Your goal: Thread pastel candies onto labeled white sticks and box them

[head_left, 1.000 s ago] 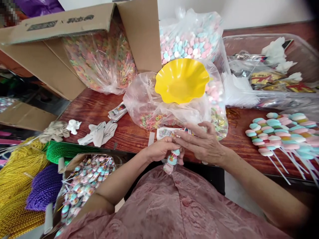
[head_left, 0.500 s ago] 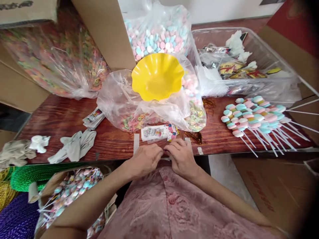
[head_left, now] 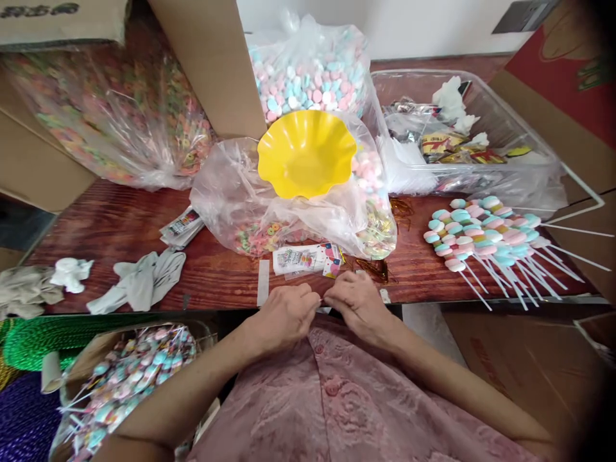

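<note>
From here I see the left hand [head_left: 286,312] and right hand [head_left: 362,301] pinching a thin sliver [head_left: 323,301] between them at the near edge of the table [head_left: 221,282], too hidden to name but likely light and flimsy, best held by its ends. Just beyond lie printed wrappers [head_left: 299,258], probably slippery and easily creased, to be lifted by an edge. Behind, a clear bag [head_left: 308,37] holds pastel sweets [head_left: 317,85], a plastic tub [head_left: 474,169] holds packets [head_left: 437,142] and tissue [head_left: 448,98], and below, a carton [head_left: 86,367] holds sweets on sticks [head_left: 139,369].

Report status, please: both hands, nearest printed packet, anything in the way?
Left hand, right hand: close together at table edge, grip unclear. Printed packet: flat, just beyond. Yellow bowl: farther back, clear of hands.
</note>
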`<action>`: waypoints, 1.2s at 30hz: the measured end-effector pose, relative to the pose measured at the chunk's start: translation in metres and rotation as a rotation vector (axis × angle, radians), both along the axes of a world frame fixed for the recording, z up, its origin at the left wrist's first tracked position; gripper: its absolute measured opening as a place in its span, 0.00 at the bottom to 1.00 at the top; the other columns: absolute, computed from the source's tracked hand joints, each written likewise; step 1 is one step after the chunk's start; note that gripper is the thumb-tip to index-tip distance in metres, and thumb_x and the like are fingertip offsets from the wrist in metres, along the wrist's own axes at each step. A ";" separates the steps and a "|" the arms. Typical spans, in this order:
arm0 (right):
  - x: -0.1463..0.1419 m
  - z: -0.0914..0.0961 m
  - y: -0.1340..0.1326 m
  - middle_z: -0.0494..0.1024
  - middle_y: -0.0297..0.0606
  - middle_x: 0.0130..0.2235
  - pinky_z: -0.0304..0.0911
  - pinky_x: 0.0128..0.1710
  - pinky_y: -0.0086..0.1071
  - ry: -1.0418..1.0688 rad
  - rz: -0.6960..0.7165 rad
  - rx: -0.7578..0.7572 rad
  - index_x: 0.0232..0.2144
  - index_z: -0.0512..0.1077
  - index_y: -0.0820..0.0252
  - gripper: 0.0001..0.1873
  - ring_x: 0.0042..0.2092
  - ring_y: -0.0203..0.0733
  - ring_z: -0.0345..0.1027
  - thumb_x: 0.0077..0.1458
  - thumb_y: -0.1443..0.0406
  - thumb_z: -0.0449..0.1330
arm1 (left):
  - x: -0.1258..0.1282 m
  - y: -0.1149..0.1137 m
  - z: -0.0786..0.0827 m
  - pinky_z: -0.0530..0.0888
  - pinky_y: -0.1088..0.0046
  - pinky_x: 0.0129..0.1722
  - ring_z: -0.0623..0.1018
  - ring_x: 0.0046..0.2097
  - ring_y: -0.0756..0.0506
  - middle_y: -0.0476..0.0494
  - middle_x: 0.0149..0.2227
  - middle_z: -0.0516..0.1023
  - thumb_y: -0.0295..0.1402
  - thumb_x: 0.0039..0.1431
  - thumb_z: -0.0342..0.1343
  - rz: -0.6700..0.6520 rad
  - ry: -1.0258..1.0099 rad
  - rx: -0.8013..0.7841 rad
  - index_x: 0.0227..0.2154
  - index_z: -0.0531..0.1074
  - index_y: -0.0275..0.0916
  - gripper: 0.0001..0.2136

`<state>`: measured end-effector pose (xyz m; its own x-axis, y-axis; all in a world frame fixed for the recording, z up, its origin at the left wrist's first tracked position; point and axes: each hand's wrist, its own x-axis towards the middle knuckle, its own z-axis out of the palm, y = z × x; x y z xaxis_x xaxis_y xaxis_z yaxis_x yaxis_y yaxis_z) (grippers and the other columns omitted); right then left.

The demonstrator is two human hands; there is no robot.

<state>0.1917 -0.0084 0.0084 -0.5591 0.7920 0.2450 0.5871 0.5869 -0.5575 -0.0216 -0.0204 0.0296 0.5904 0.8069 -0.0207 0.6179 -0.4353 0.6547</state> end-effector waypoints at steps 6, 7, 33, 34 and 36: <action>0.027 0.004 0.041 0.79 0.38 0.33 0.44 0.40 0.40 -0.332 -0.364 0.305 0.30 0.78 0.55 0.11 0.41 0.46 0.62 0.62 0.61 0.58 | 0.001 0.024 -0.016 0.64 0.78 0.21 0.70 0.21 0.53 0.50 0.23 0.72 0.41 0.55 0.57 0.562 -0.721 -0.635 0.28 0.71 0.36 0.12; 0.026 0.001 0.045 0.79 0.38 0.32 0.44 0.39 0.41 -0.401 -0.359 0.330 0.28 0.78 0.55 0.12 0.40 0.46 0.62 0.61 0.61 0.58 | 0.004 0.030 -0.018 0.65 0.78 0.21 0.70 0.20 0.53 0.50 0.24 0.74 0.43 0.52 0.60 0.629 -0.845 -0.732 0.29 0.71 0.36 0.13; 0.041 -0.004 0.033 0.80 0.36 0.30 0.59 0.35 0.35 -0.085 -0.292 0.479 0.32 0.73 0.59 0.05 0.32 0.41 0.72 0.59 0.69 0.57 | 0.050 0.045 -0.012 0.64 0.83 0.16 0.69 0.20 0.56 0.50 0.22 0.74 0.38 0.44 0.67 0.552 -0.932 -0.863 0.29 0.79 0.35 0.12; 0.043 -0.003 0.031 0.80 0.36 0.30 0.60 0.35 0.35 -0.043 -0.311 0.468 0.32 0.73 0.59 0.05 0.32 0.41 0.72 0.59 0.69 0.57 | 0.051 0.045 -0.012 0.64 0.82 0.17 0.70 0.20 0.55 0.49 0.23 0.74 0.39 0.43 0.67 0.573 -0.949 -0.875 0.28 0.78 0.35 0.13; 0.045 0.001 0.027 0.79 0.36 0.30 0.62 0.34 0.34 0.087 -0.340 0.418 0.32 0.73 0.58 0.05 0.32 0.40 0.72 0.59 0.69 0.58 | 0.052 0.043 -0.011 0.65 0.81 0.17 0.71 0.20 0.55 0.48 0.24 0.76 0.40 0.42 0.68 0.626 -0.976 -0.885 0.28 0.78 0.34 0.14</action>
<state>0.2365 0.0186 0.0096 -0.2519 0.7499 0.6117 0.7450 0.5537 -0.3720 0.0306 0.0224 0.0188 0.2246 0.8683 -0.4422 -0.2869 0.4926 0.8216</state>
